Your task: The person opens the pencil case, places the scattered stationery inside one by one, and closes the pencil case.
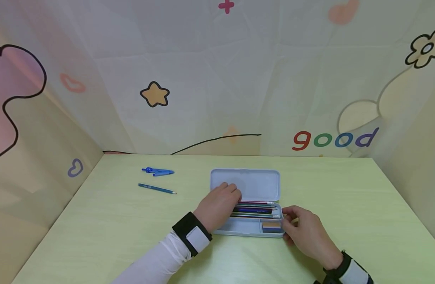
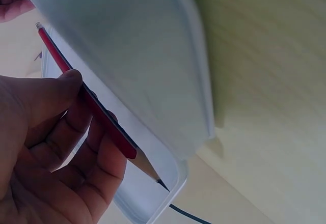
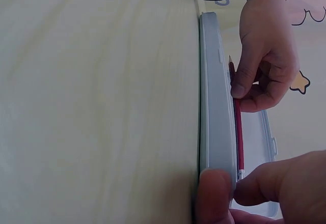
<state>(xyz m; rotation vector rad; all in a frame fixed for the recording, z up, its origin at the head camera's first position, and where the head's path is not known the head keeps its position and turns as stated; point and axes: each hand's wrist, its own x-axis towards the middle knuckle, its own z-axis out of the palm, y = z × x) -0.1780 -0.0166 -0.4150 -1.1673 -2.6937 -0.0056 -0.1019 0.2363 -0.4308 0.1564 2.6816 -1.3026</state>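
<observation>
creased pale backdrop (image 1: pixel 217 79) is rising behind a yellow-green table (image 1: pixel 345 193), orange star (image 1: pixel 155 94) is showing left of centre, pink plus (image 1: pixel 226 6) is topping the middle, colourful "good" (image 1: pixel 336 139) is running lower right, outlined flower (image 1: pixel 421 55) is sitting above

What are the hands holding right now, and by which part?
The left hand pinches the red pencil around mid-barrel; the right hand grips the case by its right end.
</observation>
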